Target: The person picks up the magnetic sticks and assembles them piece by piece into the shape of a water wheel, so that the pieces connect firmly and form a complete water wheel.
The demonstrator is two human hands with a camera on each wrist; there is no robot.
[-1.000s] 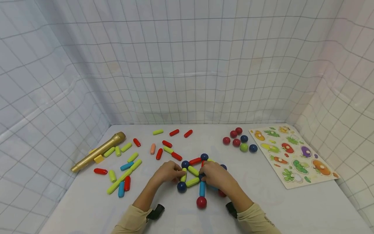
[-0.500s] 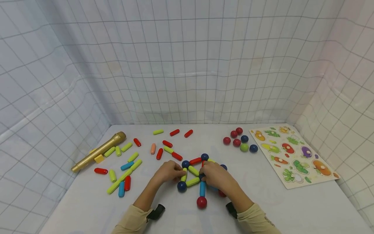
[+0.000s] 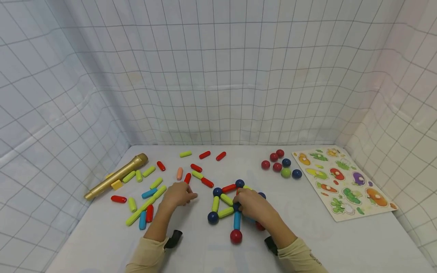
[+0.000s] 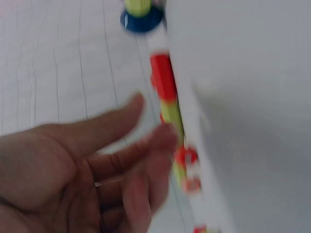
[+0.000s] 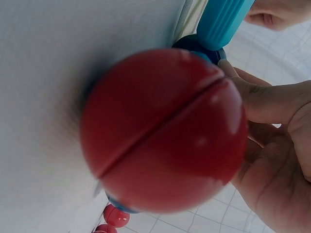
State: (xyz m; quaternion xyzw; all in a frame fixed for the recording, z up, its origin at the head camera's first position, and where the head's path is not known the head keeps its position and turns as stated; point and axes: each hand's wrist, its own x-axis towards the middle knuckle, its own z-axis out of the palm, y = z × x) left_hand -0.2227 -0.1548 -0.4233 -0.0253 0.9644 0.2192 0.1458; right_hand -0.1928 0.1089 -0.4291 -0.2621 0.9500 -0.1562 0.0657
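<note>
A flat structure of sticks and balls (image 3: pixel 225 204) lies on the white table (image 3: pixel 307 242). My right hand (image 3: pixel 250 203) grips it at its dark blue middle ball, fingers curled round the joint. In the right wrist view a red ball (image 5: pixel 160 131) fills the frame, with a blue stick (image 5: pixel 223 22) above it and my right hand (image 5: pixel 272 145) behind. My left hand (image 3: pixel 178 195) hovers left of the structure, beside a red stick (image 3: pixel 187 178). It holds nothing; the left wrist view shows the left hand (image 4: pixel 97 160) with relaxed fingers near blurred red and green sticks (image 4: pixel 167 104).
Loose red, green and blue sticks (image 3: pixel 145 204) lie scattered at the left beside a gold toy microphone (image 3: pixel 116 176). Several loose balls (image 3: pixel 281 167) sit at the back right. A vegetable puzzle board (image 3: pixel 341 182) lies at the right. Checked cloth walls enclose the table.
My left hand has let go of the structure's left side and moved left toward the loose sticks. The right hand has stayed on the structure.
</note>
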